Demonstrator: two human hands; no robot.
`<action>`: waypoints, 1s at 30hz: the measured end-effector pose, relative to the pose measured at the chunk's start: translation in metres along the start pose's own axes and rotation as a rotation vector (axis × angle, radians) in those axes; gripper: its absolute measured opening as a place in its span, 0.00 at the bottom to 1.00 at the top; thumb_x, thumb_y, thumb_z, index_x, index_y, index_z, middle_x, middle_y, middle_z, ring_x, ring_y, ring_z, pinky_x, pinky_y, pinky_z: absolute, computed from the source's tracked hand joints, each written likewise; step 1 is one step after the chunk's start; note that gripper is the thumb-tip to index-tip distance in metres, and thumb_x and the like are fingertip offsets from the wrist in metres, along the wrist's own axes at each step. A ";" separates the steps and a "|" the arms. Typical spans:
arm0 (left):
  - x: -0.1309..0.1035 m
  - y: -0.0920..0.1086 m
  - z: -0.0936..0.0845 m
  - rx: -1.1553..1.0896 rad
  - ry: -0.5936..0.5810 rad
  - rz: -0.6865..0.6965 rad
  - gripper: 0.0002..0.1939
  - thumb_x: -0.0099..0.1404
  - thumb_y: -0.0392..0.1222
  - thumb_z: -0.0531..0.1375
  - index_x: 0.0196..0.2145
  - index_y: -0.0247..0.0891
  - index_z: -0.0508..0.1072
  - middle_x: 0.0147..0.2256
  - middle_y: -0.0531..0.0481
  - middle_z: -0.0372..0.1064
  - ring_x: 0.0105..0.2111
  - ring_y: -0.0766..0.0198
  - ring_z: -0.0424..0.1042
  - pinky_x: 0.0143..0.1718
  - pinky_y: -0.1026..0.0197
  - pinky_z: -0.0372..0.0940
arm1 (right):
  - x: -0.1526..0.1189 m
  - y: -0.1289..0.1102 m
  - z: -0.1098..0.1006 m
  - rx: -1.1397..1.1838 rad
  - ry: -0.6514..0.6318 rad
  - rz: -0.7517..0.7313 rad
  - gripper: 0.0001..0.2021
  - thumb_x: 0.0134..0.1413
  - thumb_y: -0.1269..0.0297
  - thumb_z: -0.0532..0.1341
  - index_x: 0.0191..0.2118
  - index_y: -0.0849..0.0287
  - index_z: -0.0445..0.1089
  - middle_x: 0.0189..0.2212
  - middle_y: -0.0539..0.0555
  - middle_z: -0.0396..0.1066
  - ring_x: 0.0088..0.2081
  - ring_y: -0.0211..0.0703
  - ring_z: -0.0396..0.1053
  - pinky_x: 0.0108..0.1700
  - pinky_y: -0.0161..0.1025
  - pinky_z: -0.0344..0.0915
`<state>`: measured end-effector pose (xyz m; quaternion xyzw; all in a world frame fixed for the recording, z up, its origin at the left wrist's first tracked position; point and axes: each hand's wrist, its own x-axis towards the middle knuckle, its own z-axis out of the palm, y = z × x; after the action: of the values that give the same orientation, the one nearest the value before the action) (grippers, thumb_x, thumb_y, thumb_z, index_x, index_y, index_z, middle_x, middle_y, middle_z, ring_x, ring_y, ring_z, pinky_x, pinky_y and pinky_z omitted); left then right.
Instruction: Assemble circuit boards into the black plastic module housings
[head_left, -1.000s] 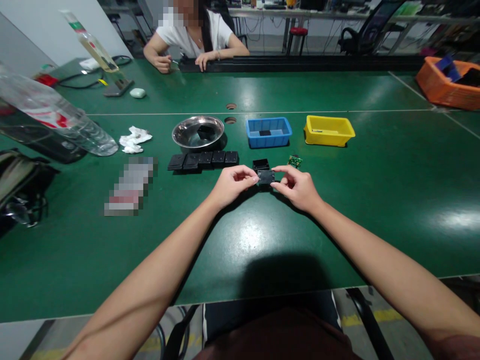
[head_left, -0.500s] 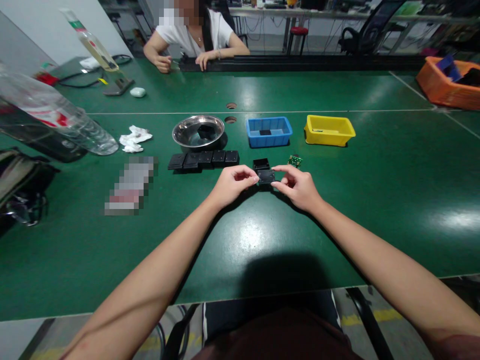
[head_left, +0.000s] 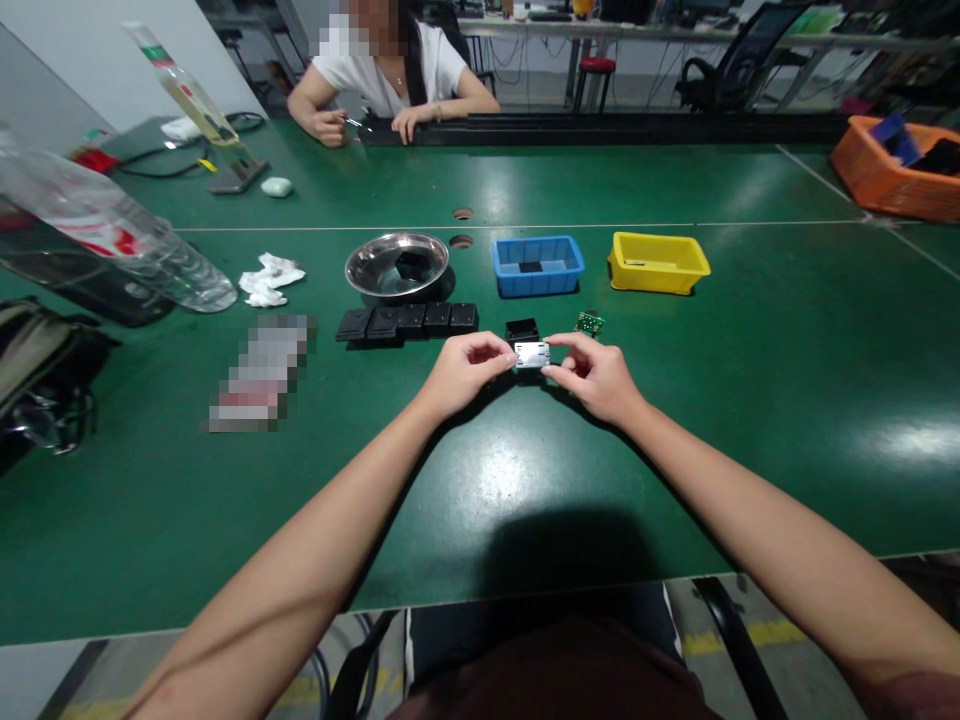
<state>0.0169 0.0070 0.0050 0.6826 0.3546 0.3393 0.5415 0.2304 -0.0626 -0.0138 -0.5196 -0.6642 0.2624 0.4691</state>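
My left hand (head_left: 472, 370) and my right hand (head_left: 594, 372) pinch a small rectangular black plastic piece (head_left: 532, 355) between thumb and fingers, one hand at each end. Its upper face looks bright white with dark marks, probably glare. Just behind it stands an open black plastic box (head_left: 522, 329). A green circuit board (head_left: 590, 323) lies beyond my right fingers. To the left, several black plastic boxes (head_left: 411, 320) stand in a row, close to the steel bowl (head_left: 360, 270).
Behind my hands are a blue bin (head_left: 538, 285) and a yellow bin (head_left: 660, 279). Bottles (head_left: 150, 235), crumpled tissue (head_left: 271, 278) and a blurred-out flat object (head_left: 262, 373) are on the left. An orange basket (head_left: 892, 185) sits far right. Another person (head_left: 390, 85) sits opposite.
The held piece has tilted slightly in my fingers, and its upper face has gone from black to bright white. Both hands stay in nearly the same place.
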 end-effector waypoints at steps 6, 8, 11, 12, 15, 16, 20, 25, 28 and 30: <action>0.000 0.001 0.000 0.002 -0.005 0.004 0.17 0.55 0.53 0.69 0.27 0.35 0.74 0.21 0.54 0.67 0.21 0.70 0.61 0.23 0.66 0.56 | 0.000 0.000 0.000 -0.010 -0.008 0.010 0.16 0.55 0.58 0.67 0.48 0.58 0.76 0.20 0.44 0.67 0.22 0.37 0.62 0.30 0.36 0.61; 0.000 0.001 0.000 -0.003 -0.008 0.006 0.16 0.55 0.52 0.69 0.26 0.35 0.74 0.21 0.55 0.66 0.20 0.71 0.61 0.23 0.66 0.57 | 0.000 -0.001 0.000 -0.010 -0.009 0.011 0.16 0.54 0.58 0.67 0.48 0.58 0.76 0.20 0.44 0.67 0.22 0.37 0.63 0.31 0.37 0.61; 0.000 0.001 0.001 -0.006 -0.011 0.008 0.16 0.55 0.51 0.69 0.26 0.35 0.74 0.21 0.55 0.66 0.20 0.71 0.61 0.24 0.66 0.57 | 0.000 -0.001 -0.001 -0.005 -0.009 0.011 0.16 0.54 0.58 0.67 0.48 0.59 0.75 0.20 0.45 0.67 0.22 0.37 0.63 0.31 0.37 0.61; 0.000 0.001 0.001 -0.004 -0.007 0.009 0.16 0.55 0.51 0.69 0.26 0.34 0.74 0.21 0.55 0.67 0.21 0.71 0.61 0.24 0.66 0.57 | 0.001 -0.001 -0.001 -0.003 -0.009 0.012 0.16 0.54 0.58 0.67 0.48 0.59 0.75 0.20 0.44 0.67 0.22 0.37 0.62 0.31 0.37 0.61; -0.001 0.001 0.001 0.013 0.010 0.008 0.17 0.55 0.53 0.69 0.27 0.34 0.75 0.21 0.54 0.68 0.21 0.70 0.62 0.24 0.66 0.58 | 0.001 -0.001 -0.001 -0.003 -0.009 0.015 0.16 0.54 0.58 0.67 0.48 0.58 0.75 0.20 0.44 0.66 0.22 0.37 0.62 0.30 0.37 0.61; -0.001 0.001 0.001 0.016 0.016 0.009 0.18 0.54 0.53 0.69 0.27 0.34 0.75 0.22 0.53 0.68 0.22 0.69 0.62 0.24 0.65 0.58 | 0.001 -0.001 -0.001 -0.006 -0.010 0.017 0.16 0.54 0.58 0.67 0.47 0.58 0.75 0.20 0.44 0.66 0.22 0.37 0.62 0.30 0.36 0.60; -0.001 -0.001 0.000 0.024 0.036 0.012 0.19 0.53 0.55 0.70 0.27 0.34 0.77 0.23 0.51 0.71 0.23 0.68 0.65 0.27 0.64 0.60 | 0.000 0.001 0.000 -0.009 -0.007 0.018 0.16 0.54 0.58 0.67 0.47 0.59 0.75 0.19 0.43 0.66 0.21 0.36 0.62 0.30 0.36 0.60; 0.000 -0.003 0.001 0.023 0.049 0.021 0.18 0.53 0.54 0.70 0.27 0.34 0.78 0.24 0.50 0.73 0.24 0.66 0.67 0.28 0.63 0.62 | 0.000 0.001 0.000 -0.006 -0.008 0.028 0.16 0.54 0.58 0.67 0.47 0.58 0.75 0.19 0.43 0.65 0.21 0.36 0.62 0.29 0.36 0.59; 0.000 -0.003 0.001 0.022 0.047 0.025 0.19 0.53 0.55 0.70 0.27 0.34 0.78 0.25 0.50 0.73 0.25 0.66 0.67 0.29 0.63 0.62 | 0.000 0.001 0.000 -0.001 -0.011 0.022 0.16 0.54 0.59 0.67 0.47 0.59 0.75 0.19 0.43 0.65 0.21 0.36 0.62 0.29 0.36 0.59; 0.000 -0.002 0.001 0.020 0.045 0.026 0.19 0.53 0.55 0.70 0.27 0.34 0.77 0.25 0.50 0.73 0.25 0.66 0.67 0.29 0.63 0.62 | 0.000 0.001 0.000 -0.001 -0.011 0.018 0.16 0.54 0.59 0.67 0.47 0.59 0.75 0.19 0.43 0.65 0.21 0.36 0.62 0.30 0.36 0.59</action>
<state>0.0174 0.0065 0.0024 0.6848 0.3613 0.3578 0.5221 0.2306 -0.0626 -0.0148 -0.5243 -0.6622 0.2693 0.4627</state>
